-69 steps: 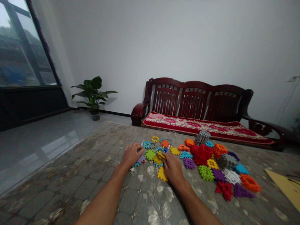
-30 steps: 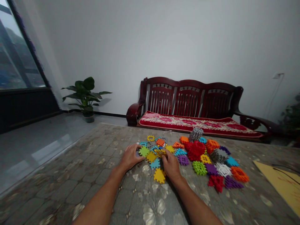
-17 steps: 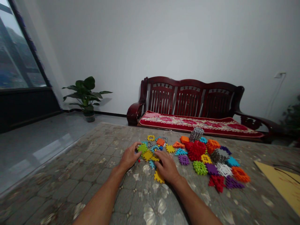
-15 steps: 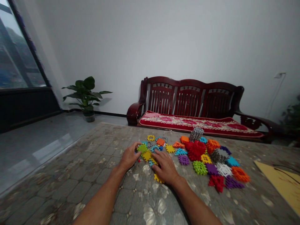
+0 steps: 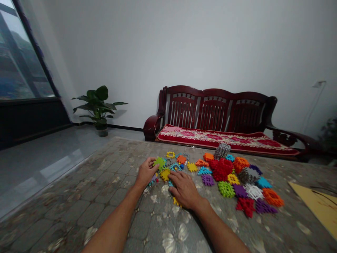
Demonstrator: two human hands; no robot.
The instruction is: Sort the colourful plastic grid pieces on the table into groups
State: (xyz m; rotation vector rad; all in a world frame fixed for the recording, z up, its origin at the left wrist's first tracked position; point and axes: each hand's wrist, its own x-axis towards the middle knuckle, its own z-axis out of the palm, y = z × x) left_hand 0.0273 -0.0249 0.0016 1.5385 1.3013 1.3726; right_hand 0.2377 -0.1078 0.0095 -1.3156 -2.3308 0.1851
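Note:
Thumb and fingers of my left hand (image 5: 146, 173) close on the edge of a lime-green toothed plastic building piece (image 5: 159, 162). My right hand (image 5: 185, 189) rests palm down with fingers stretched out and thumb apart. Its fingertips touch the right edge of a yellow toothed piece (image 5: 165, 174), just below the green one. Partly under the right hand lies another yellow piece (image 5: 177, 201). Small blue and purple pieces and a red bit (image 5: 157, 180) lie beside my left hand. Behind the hands are an orange piece (image 5: 181, 159) and a yellow frame (image 5: 170, 154).
Stacked pieces in many colours spread to the right, including a red pile (image 5: 221, 169) and a grey stack (image 5: 222, 150). A yellow board (image 5: 316, 203) lies at the table's right. Beyond the patterned tablecloth (image 5: 105, 179) stand a wooden bench (image 5: 210, 109) and a potted plant (image 5: 98, 109).
My left hand has shifted the green piece slightly away from me, and small pieces beside that hand now show. My right hand stays nearly in place. The view has turned slightly left.

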